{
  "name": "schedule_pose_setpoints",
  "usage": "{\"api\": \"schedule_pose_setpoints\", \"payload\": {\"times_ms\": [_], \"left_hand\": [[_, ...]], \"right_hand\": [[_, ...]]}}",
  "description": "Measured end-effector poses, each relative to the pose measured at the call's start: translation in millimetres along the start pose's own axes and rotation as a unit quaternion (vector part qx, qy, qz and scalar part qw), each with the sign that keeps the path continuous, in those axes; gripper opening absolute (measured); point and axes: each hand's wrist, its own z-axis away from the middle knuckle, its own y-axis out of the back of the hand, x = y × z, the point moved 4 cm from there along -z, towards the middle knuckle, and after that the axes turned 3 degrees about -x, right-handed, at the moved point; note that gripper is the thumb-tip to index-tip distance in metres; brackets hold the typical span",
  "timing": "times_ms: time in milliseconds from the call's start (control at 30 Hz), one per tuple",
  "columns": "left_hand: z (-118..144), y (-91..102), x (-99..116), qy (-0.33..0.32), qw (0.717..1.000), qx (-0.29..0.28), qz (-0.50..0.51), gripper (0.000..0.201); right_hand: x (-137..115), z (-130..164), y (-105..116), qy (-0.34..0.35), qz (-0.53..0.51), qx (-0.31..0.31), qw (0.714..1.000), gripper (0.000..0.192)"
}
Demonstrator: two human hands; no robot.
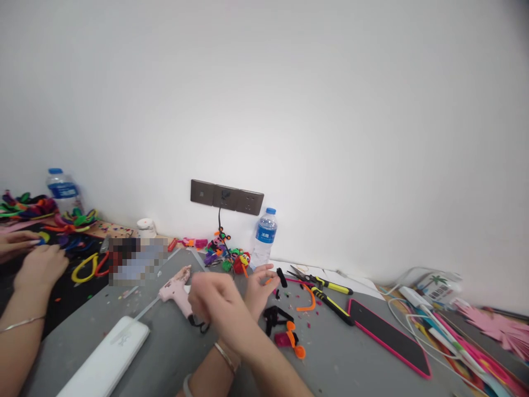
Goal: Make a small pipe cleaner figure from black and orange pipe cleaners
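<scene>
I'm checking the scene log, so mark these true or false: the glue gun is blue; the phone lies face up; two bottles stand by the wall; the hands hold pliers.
1. The plastic glue gun is blue. False: it is pink.
2. The pink-cased flat phone lies on the grey table. True.
3. Two clear blue-capped water bottles stand near the wall. True.
4. The hands hold the yellow-handled pliers. False: the pliers lie apart.

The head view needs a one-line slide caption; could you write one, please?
Crossed hands, left hand and right hand, pinch a black pipe cleaner beside a pink glue gun.
</scene>
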Motion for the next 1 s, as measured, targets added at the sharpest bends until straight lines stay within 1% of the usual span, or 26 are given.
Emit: {"api": "schedule_pose_setpoints", "payload": {"times_ms": [33, 67, 133, 167, 233, 333, 367, 400, 467, 533, 633, 700, 767, 833, 867, 900, 933, 1000], "left_hand": [[0, -1.1, -1, -0.002, 1.000, -0.002, -0.003, 0.009], [0, -2.1, -2, -0.004, 1.000, -0.004, -0.005, 0.010], [-1, -3.1, -5, -0.007, 1.000, -0.004, -0.006, 0.011], [-1, -3.2, -6, -0.008, 1.000, -0.004, -0.005, 0.011], [-3, -2.1, -9, -0.009, 1.000, -0.002, 0.000, 0.011], [-7, 3.2, -14, -0.010, 1.000, 0.010, 0.009, 0.014], [-8, 5.5, -15, -0.011, 1.000, 0.015, 0.011, 0.015], [-10, 7.7, -16, -0.014, 1.000, 0.021, 0.013, 0.015], [-12, 10.6, -17, -0.018, 0.999, 0.027, 0.018, 0.017], [-13, 11.1, -18, -0.023, 0.999, 0.027, 0.014, 0.016], [-10, 7.7, -15, -0.039, 0.999, 0.012, -0.010, 0.011], [-7, 5.0, -12, -0.046, 0.999, -0.001, -0.020, 0.008], [-4, 3.5, -9, -0.053, 0.998, -0.013, -0.018, 0.008], [-3, 3.1, -6, -0.065, 0.997, -0.023, -0.018, 0.010], [-3, 2.9, -5, -0.069, 0.997, -0.027, -0.020, 0.010], [-3, 3.7, -4, -0.067, 0.997, -0.018, -0.021, 0.010], [-4, 5.5, -5, -0.057, 0.998, 0.008, -0.021, 0.011], [-7, 11.5, -9, -0.027, 0.994, 0.104, -0.015, 0.018]], "right_hand": [[8, -9, 0, -0.004, 0.024, -0.016, 1.000, 0.031], [16, -16, -1, -0.008, 0.085, -0.028, 0.996, 0.024], [33, -25, -6, -0.023, 0.218, -0.027, 0.975, 0.005], [41, -27, -11, -0.029, 0.267, -0.030, 0.963, 0.008], [56, -31, -21, -0.047, 0.320, -0.038, 0.946, 0.026], [74, -35, -33, -0.094, 0.350, -0.072, 0.929, 0.057], [78, -36, -36, -0.106, 0.358, -0.090, 0.923, 0.064], [81, -37, -38, -0.114, 0.366, -0.108, 0.917, 0.068], [84, -39, -40, -0.117, 0.387, -0.132, 0.905, 0.068], [83, -38, -39, -0.113, 0.395, -0.127, 0.903, 0.062], [80, -34, -34, -0.106, 0.362, -0.085, 0.922, 0.048], [80, -30, -30, -0.113, 0.314, -0.047, 0.941, 0.039], [79, -27, -27, -0.105, 0.235, -0.011, 0.966, 0.038], [76, -26, -23, -0.067, 0.118, 0.022, 0.991, 0.040], [73, -26, -20, -0.042, 0.056, 0.035, 0.997, 0.039], [70, -26, -15, -0.016, 0.003, 0.048, 0.999, 0.037], [66, -25, -9, 0.007, -0.027, 0.070, 0.997, 0.031], [57, -20, 12, 0.043, -0.017, 0.134, 0.990, 0.020]]}}
